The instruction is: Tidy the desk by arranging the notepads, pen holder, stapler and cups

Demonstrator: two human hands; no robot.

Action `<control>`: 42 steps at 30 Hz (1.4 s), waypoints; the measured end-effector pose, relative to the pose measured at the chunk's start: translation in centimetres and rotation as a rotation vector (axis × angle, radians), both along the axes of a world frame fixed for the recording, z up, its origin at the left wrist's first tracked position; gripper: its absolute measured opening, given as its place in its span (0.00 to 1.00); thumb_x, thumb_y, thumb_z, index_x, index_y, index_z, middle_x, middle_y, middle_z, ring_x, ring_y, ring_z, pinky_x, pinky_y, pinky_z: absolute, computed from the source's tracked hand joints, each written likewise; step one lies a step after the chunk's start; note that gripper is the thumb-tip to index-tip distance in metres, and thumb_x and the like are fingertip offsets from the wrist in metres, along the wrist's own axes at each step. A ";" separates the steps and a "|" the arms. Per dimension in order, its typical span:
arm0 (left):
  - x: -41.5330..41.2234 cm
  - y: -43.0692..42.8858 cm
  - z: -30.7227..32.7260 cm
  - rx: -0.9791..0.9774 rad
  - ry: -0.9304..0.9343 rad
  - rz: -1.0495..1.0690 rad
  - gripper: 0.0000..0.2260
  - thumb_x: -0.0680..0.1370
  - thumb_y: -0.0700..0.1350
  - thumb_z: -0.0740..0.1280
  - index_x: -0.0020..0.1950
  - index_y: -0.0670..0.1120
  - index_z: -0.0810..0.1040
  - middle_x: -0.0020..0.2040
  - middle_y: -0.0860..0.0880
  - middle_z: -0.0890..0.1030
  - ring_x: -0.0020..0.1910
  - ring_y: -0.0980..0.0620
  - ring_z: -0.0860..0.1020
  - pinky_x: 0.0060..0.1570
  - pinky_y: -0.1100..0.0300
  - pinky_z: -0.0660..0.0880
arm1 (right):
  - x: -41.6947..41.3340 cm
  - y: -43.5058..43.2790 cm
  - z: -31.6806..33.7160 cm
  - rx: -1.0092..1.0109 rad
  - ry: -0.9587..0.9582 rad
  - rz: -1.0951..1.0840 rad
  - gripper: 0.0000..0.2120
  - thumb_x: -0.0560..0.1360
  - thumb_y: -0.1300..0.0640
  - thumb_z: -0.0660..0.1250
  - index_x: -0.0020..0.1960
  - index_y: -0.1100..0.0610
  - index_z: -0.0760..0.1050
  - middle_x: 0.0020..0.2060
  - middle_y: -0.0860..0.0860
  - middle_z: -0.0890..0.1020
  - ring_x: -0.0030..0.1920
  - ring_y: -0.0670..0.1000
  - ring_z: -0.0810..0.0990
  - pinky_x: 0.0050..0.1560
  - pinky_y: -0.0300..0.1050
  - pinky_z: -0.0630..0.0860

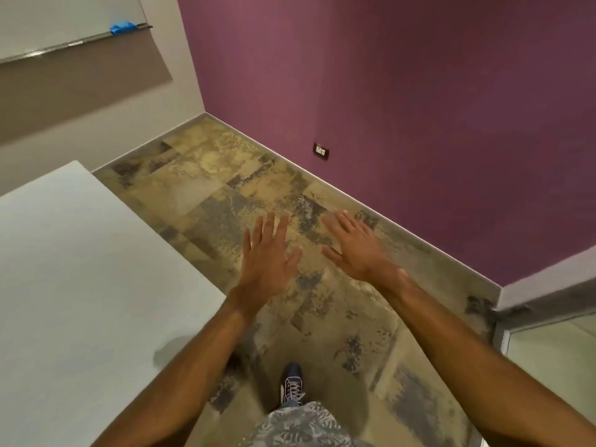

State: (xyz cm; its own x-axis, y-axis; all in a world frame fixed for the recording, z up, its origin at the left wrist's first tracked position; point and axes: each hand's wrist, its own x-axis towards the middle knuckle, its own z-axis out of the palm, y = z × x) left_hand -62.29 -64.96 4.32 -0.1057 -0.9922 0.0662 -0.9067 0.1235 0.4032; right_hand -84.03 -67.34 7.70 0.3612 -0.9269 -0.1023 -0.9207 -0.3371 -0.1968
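Note:
My left hand [266, 256] and my right hand [353, 246] are both stretched out in front of me, palms down and fingers spread, above the patterned floor. Neither hand holds anything. The white desk [80, 285] fills the left side of the view, and its visible surface bears no notepads, pen holder, stapler or cups. My left forearm passes just past the desk's right corner.
A purple wall [403, 108] with a dark socket [321, 151] runs along the far right. A whiteboard ledge with a blue eraser [122, 28] hangs at the upper left. A glass door frame [503, 330] stands at the right. My shoe [292, 382] is on the carpet.

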 end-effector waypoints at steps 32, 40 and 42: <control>14.8 -42.7 4.3 0.015 -0.097 0.741 0.32 0.81 0.63 0.52 0.81 0.51 0.48 0.82 0.47 0.47 0.80 0.45 0.46 0.77 0.40 0.51 | 22.7 -57.4 1.5 -0.011 -0.135 0.710 0.33 0.81 0.40 0.58 0.80 0.47 0.50 0.80 0.52 0.51 0.80 0.53 0.49 0.77 0.59 0.53; 24.9 -50.9 2.7 -0.025 -0.115 0.865 0.32 0.82 0.62 0.54 0.81 0.51 0.49 0.82 0.46 0.50 0.80 0.46 0.49 0.77 0.42 0.50 | 35.1 -67.5 0.0 0.003 -0.110 0.847 0.33 0.81 0.40 0.58 0.80 0.48 0.50 0.81 0.53 0.49 0.80 0.54 0.47 0.77 0.58 0.54; 27.8 -52.9 2.2 -0.051 -0.102 0.885 0.31 0.82 0.61 0.55 0.81 0.51 0.49 0.81 0.47 0.52 0.80 0.47 0.50 0.77 0.43 0.51 | 38.7 -69.8 -0.4 0.005 -0.090 0.869 0.33 0.80 0.40 0.59 0.80 0.47 0.50 0.81 0.53 0.48 0.80 0.54 0.48 0.77 0.58 0.53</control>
State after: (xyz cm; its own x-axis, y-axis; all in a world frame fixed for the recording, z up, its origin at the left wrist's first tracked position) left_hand -34.48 -117.86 6.55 0.6901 -0.7092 0.1443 -0.7094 -0.6235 0.3285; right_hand -45.32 -137.19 7.34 0.9469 -0.3185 -0.0429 -0.3185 -0.9116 -0.2598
